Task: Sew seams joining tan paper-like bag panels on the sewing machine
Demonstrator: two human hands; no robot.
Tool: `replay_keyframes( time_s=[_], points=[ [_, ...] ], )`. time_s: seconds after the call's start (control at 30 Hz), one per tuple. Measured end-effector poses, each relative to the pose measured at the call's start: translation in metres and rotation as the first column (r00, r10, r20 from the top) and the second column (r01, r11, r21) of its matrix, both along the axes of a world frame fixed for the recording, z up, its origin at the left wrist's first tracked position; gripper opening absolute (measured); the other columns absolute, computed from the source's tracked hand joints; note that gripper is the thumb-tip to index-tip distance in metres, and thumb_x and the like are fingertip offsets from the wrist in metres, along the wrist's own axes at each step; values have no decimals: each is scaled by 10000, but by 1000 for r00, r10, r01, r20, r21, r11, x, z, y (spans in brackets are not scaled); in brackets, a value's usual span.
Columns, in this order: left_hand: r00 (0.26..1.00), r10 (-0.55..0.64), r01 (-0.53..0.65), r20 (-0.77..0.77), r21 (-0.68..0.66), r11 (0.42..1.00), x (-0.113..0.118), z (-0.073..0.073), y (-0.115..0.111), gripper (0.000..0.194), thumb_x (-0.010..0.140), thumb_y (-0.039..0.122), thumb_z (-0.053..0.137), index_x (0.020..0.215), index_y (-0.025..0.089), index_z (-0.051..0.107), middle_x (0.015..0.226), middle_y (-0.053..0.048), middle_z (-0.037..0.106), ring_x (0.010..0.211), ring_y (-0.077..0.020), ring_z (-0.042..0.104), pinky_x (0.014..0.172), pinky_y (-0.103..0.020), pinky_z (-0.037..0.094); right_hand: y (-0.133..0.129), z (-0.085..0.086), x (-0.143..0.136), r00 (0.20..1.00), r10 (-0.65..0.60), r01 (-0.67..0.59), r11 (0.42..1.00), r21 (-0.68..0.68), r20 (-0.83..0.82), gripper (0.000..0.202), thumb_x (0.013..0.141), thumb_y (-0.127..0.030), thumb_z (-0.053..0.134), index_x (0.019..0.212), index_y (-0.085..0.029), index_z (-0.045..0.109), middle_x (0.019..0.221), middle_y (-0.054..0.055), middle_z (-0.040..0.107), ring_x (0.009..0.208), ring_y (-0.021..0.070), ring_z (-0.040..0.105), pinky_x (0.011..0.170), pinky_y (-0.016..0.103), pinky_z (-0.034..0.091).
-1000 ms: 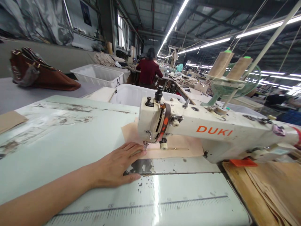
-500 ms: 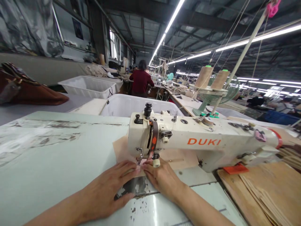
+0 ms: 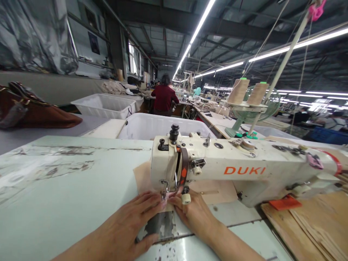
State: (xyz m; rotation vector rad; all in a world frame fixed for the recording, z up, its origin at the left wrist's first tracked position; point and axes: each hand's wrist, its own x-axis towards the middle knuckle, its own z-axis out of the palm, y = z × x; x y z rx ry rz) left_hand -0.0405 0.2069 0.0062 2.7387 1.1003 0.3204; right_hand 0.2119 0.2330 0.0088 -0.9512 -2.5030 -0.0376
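Observation:
A white sewing machine [image 3: 212, 161] marked DUKI stands on a pale green worktable [image 3: 67, 188]. Under its presser foot [image 3: 164, 195] lies a beige piece of material [image 3: 217, 192], spreading out behind the machine head and under its arm. My left hand [image 3: 133, 217] rests on the left of the needle area, fingers stretched toward the foot, thumb apart on the table. My right hand [image 3: 194, 214] is just right of the foot, fingers bent together at the material's near edge; what lies between the fingertips is hidden.
Stacked beige pieces [image 3: 320, 221] lie at the right. Thread cones [image 3: 237, 91] stand behind the machine. A white bin [image 3: 168, 123] is beyond the table, a brown bag [image 3: 40, 112] at the left. A person in dark red [image 3: 164, 98] sits farther ahead.
The camera view has shifted slightly, so the machine and table appear lower and farther right. Both hands stay beside the presser foot, their poses nearly the same.

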Motion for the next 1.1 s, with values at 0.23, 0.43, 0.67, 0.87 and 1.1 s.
replay_keyframes(
  time_s=[0.23,0.43,0.67,0.87,1.1],
  points=[
    [1000,-21,20,-17,-14,1000,0,0,4,667,940,479,539,1534,344,266,1575,-11,305,1426,-325,312,1136,-558,334,2,0,5,1000,7,-7,1000,5,-25,254,990,-168,453,845,-188,661,901,71,688,901,174,633,812,264,498],
    [999,-31,31,-13,19,999,4,2,4,645,950,486,531,1527,326,293,1564,-29,332,1420,-324,325,1136,-559,336,6,1,6,1000,4,-4,999,37,-25,264,1002,-223,460,901,-206,703,870,77,686,858,175,625,793,279,496],
    [998,-29,22,49,129,991,6,-3,1,690,928,483,576,1531,339,274,1540,-30,382,1390,-326,382,1129,-529,368,5,1,6,1000,-6,6,999,51,3,203,963,-185,538,819,-196,681,867,67,687,850,167,616,799,268,471],
    [999,-51,51,-4,118,992,5,-1,4,657,955,507,519,1534,317,272,1539,-34,385,1383,-317,394,1142,-546,339,4,3,5,999,-31,30,999,24,28,270,970,-186,502,744,-181,650,871,59,698,838,180,612,766,276,467],
    [996,-80,85,-39,131,988,9,5,9,603,970,516,500,1508,294,341,1526,-44,410,1387,-285,387,1185,-526,240,6,3,8,991,-105,108,994,-33,78,141,961,-223,548,928,-210,684,929,48,692,938,177,611,858,281,455]
  ],
)
